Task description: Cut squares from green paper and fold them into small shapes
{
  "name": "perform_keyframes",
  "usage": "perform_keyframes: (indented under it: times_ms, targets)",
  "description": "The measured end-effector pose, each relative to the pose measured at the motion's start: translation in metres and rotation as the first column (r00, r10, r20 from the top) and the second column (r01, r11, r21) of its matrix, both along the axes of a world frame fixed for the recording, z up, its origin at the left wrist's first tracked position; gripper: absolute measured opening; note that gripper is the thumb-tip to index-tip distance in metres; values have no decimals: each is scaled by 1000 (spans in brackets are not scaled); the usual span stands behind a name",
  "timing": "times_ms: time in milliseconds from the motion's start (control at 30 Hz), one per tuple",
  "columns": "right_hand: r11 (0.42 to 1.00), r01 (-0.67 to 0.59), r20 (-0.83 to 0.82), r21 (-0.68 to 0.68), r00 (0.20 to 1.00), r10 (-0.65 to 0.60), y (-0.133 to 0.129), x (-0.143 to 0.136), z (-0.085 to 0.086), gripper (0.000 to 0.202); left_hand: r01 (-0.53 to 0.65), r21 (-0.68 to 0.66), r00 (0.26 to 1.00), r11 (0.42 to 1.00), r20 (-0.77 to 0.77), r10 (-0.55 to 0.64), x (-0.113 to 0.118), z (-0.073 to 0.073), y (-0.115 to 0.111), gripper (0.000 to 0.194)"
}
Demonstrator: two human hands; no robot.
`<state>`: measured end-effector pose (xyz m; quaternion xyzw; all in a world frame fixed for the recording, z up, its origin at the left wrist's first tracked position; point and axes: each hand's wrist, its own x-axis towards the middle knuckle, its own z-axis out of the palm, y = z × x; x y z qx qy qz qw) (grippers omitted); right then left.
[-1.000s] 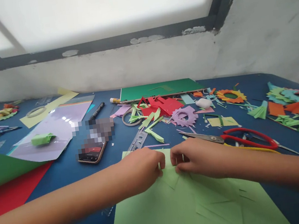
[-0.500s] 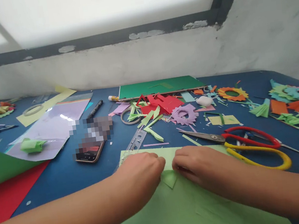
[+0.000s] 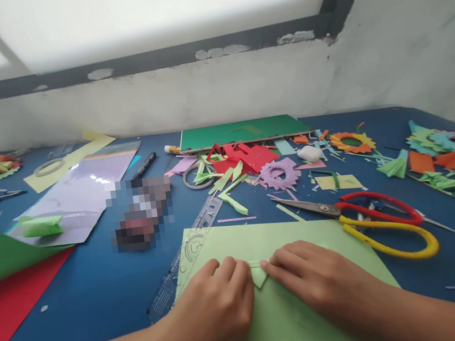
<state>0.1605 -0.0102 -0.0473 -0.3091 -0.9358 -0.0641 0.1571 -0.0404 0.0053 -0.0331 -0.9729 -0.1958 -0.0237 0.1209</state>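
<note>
- On the blue bench [image 3: 108, 287], directly in front of the person, a small folded green piece [image 3: 259, 278] lies on a large light green sheet [image 3: 285, 230]. Its pointed tip faces the person.
- The left hand [image 3: 218, 306] has its fingers curled in, the grip closed on the left end of the piece; its thumb is hidden.
- The right hand [image 3: 321, 275] has its grip closed on the right end, thumb and fingertips close together. Only a short stretch of the piece shows between the hands.
- A clear ruler [image 3: 195, 242] slants across the sheet's left edge, near the left hand.
- To the right of the sheet's far end lie scissors [image 3: 331, 210] with one red and one yellow handle, blades slightly apart.
- Beyond the sheet are red paper scraps [image 3: 245, 158], a purple paper ring [image 3: 265, 175], a tape roll [image 3: 189, 185] and a white lump [image 3: 309, 153].
- To the left are a black pen [image 3: 144, 166] and a blurred-out phone [image 3: 143, 212]; further left, a folded green bundle [image 3: 41, 226] rests on a plastic-sleeved lilac sheet [image 3: 88, 194].
</note>
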Motion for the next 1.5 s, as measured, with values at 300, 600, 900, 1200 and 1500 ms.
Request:
perform_keyframes:
  times_ms: [300,600,900,1200,1500]
  targets:
    - [983,85,-106,-161,989,-103,-12,1,-7,32,-61,-21,998,998,8,62,-7,-4,-8,32]
    - [671,240,36,-701,952,-303,30,-10,23,12,-403,-502,910,766,-131,393,15,21,29,9]
    - [493,180,63,-851,968,-245,42,-12,36,9,-399,-737,881,545,-145,449,12,26,37,8]
    - [423,-251,-374,-871,896,-238,31,3,36,7,27,-983,926,180,93,366,-1,31,42,17]
    - [551,-318,-580,-772,708,-403,28,-4,26,35,331,-938,741,107,328,586,10,19,31,20]
